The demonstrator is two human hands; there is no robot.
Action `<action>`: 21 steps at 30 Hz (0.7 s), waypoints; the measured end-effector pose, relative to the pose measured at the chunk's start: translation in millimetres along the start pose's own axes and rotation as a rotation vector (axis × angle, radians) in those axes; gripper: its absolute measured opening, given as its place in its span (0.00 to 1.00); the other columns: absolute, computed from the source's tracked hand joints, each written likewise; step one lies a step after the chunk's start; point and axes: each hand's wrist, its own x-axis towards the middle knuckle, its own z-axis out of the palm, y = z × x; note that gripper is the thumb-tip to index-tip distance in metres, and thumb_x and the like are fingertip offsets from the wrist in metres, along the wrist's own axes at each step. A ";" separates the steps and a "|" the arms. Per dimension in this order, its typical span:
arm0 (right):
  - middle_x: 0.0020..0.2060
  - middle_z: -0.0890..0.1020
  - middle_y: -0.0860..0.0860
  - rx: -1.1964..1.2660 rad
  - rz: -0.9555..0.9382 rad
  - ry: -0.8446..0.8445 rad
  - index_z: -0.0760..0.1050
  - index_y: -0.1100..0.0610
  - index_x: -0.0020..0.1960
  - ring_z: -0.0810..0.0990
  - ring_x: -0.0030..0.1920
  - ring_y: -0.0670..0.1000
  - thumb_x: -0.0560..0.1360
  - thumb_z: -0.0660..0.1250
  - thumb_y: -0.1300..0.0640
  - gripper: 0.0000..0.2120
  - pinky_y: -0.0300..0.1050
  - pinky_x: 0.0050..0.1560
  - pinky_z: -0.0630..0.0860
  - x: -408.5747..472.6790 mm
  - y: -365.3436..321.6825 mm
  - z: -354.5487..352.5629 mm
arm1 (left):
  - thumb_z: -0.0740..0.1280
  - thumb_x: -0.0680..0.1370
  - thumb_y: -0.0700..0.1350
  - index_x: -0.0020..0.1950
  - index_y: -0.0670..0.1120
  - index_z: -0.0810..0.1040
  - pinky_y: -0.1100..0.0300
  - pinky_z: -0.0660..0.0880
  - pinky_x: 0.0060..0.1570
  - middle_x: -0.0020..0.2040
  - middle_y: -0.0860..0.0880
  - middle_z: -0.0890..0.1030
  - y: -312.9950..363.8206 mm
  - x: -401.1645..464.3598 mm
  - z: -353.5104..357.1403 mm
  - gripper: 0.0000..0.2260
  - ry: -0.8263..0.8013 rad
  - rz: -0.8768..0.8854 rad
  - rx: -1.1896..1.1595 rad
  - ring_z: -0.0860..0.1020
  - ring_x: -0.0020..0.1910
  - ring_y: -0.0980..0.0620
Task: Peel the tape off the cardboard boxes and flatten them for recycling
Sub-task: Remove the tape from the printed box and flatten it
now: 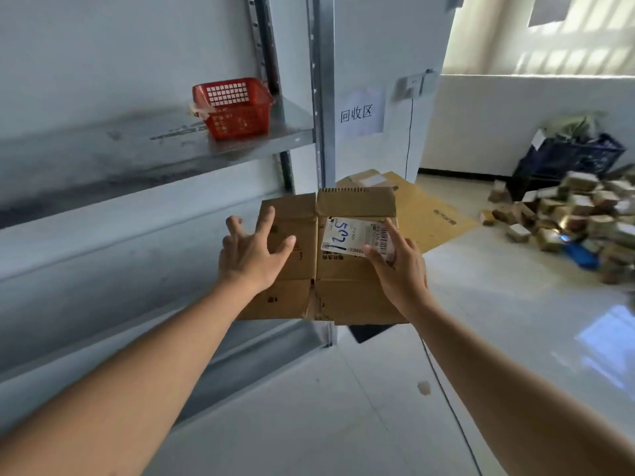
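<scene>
Brown flattened box (343,280) with white label (354,237) inked blue; red latticed basket (235,108).

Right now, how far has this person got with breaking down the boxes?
One box is done: the flattened cardboard box lies flat under the left hand and right hand, and its shipping label is still stuck on. More flattened cardboard lies on the floor by the recycling sign. A heap of small boxes is left.
</scene>
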 end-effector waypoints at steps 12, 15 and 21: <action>0.61 0.76 0.55 -0.015 0.078 -0.057 0.62 0.46 0.81 0.76 0.60 0.56 0.77 0.68 0.38 0.36 0.49 0.58 0.73 120.1 179.9 -119.1 | 0.55 0.83 0.65 0.83 0.63 0.50 0.44 0.52 0.81 0.84 0.49 0.55 196.8 56.4 129.4 0.30 -0.105 0.335 0.087 0.54 0.83 0.44; 0.61 0.76 0.55 -0.027 0.087 -0.074 0.62 0.47 0.81 0.76 0.60 0.55 0.78 0.69 0.39 0.36 0.46 0.57 0.71 150.5 209.5 -133.9 | 0.55 0.83 0.64 0.84 0.61 0.52 0.44 0.52 0.81 0.84 0.49 0.55 233.0 81.1 148.7 0.30 -0.119 0.344 0.092 0.54 0.83 0.44; 0.63 0.75 0.55 -0.047 0.109 -0.103 0.62 0.48 0.81 0.74 0.60 0.53 0.77 0.69 0.38 0.37 0.46 0.58 0.71 233.6 258.9 -137.4 | 0.55 0.83 0.63 0.83 0.62 0.54 0.45 0.50 0.81 0.84 0.50 0.55 280.7 160.0 189.9 0.28 -0.143 0.332 0.076 0.54 0.83 0.44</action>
